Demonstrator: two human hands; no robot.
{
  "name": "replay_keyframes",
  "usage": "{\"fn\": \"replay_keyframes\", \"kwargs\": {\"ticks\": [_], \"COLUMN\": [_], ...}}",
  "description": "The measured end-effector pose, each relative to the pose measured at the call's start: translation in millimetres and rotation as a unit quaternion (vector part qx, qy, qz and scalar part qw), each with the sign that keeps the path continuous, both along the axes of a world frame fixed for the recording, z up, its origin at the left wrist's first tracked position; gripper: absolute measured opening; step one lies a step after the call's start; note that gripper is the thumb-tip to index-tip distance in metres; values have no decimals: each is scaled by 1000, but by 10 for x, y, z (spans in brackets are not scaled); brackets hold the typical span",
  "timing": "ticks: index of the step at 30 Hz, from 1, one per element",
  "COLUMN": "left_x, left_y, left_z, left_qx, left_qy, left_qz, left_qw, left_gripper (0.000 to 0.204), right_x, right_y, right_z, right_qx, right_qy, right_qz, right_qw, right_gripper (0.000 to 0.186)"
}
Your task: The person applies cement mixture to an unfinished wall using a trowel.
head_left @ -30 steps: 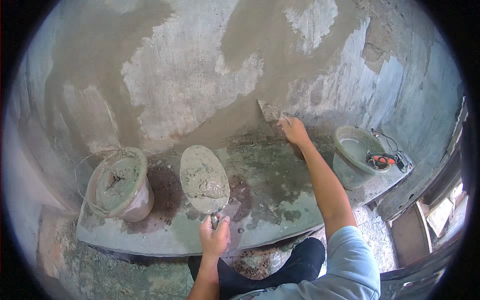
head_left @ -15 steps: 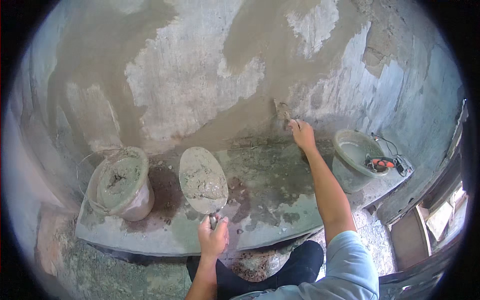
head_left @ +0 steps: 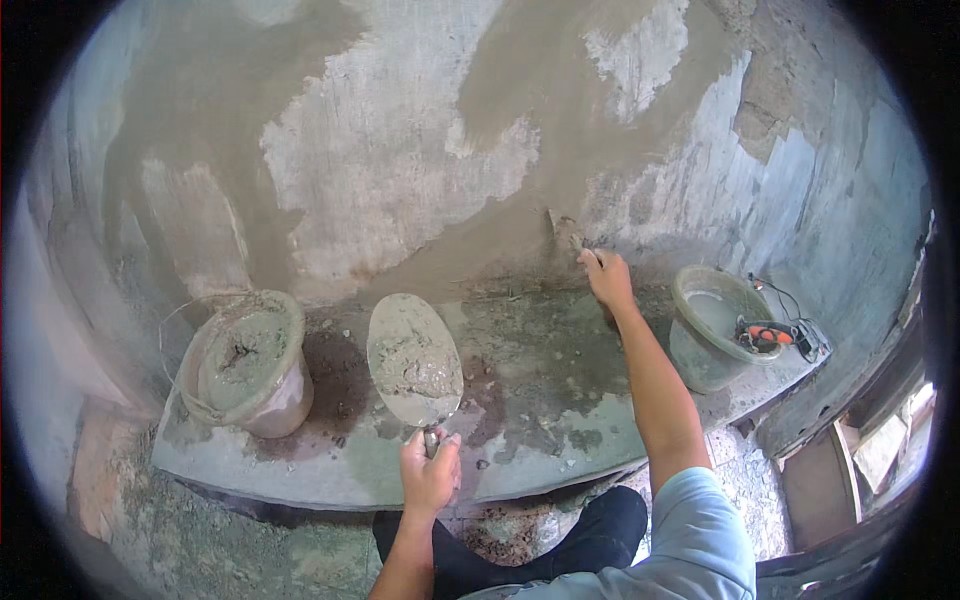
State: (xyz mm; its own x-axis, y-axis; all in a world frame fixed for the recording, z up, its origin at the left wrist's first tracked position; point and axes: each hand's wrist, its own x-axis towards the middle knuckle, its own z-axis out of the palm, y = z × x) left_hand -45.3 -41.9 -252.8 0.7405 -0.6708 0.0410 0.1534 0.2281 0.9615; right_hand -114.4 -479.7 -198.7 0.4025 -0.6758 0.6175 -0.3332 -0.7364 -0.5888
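In my left hand (head_left: 430,470) is the short handle of an oval, flat-bladed mortar scoop (head_left: 410,405), its fingers wrapped round it. Wet grey mortar (head_left: 415,362) lies heaped on the blade, which hangs over the ledge. My right hand (head_left: 608,278) grips the handle of a small trowel (head_left: 565,232). Its mortar-smeared blade rests against the lower part of the wall (head_left: 390,150), where darker wet plaster meets paler bare patches.
A bucket of thick mortar (head_left: 245,360) stands left on the concrete ledge (head_left: 350,470). At the right is another bucket (head_left: 705,350) holding greyish liquid, with an orange-and-black tool (head_left: 768,335) and cable at its rim. Crumbs litter the ledge; boards (head_left: 820,480) lean beyond it.
The whole view has shifted slightly. The trowel has stayed low on the wall in about the same spot, its angle little altered. Both grips are unchanged.
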Motion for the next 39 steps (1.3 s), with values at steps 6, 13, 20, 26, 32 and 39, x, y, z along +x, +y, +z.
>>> {"fn": "replay_keyframes", "kwargs": {"ticks": [6, 13, 20, 26, 32, 39], "left_x": [-11, -57, -33, -16, 16, 22], "left_y": [-11, -36, -8, -6, 10, 106], "left_z": [14, 9, 14, -28, 12, -103], "left_qx": [6, 1, -6, 7, 31, 103], "left_qy": [-14, 7, 6, -4, -28, -28], "left_qz": [7, 21, 10, 26, 11, 39], "left_qw": [1000, 1000, 1000, 1000, 999, 994], "left_gripper": [14, 15, 14, 13, 14, 18], "right_x": [231, 351, 185, 364, 237, 223], "right_y": [106, 155, 94, -122, 259, 661], "right_z": [458, 64, 189, 69, -142, 666], "right_qx": [40, 14, 61, -42, 87, 294], "right_qy": [-35, 91, -19, -15, 91, -2], "right_qz": [36, 13, 76, 73, 168, 205], "right_qw": [998, 996, 995, 996, 978, 934], "right_gripper": [39, 38, 38, 38, 40, 43]}}
